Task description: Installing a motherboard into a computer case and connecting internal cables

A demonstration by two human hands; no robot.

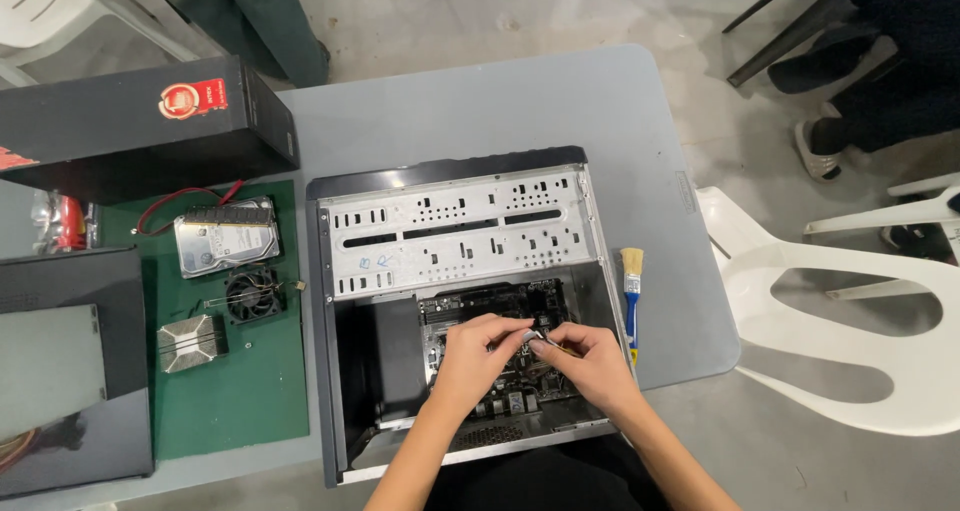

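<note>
While both hands meet inside the open computer case [460,301], left hand [475,356] and right hand [590,361] fingers pinch a small silvery part [530,337] above the motherboard [500,371], light, fragile, best held by its edges, brush [631,291] at three o'clock.

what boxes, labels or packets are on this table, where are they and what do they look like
Black box: far left corner of the table, long cardboard carton, black, with a round red and gold emblem on top.
Hard drive label: on the green mat beside the computer case, a pale rectangular sticker.
Red packet: left edge, under the box, shiny and crumpled.
</note>
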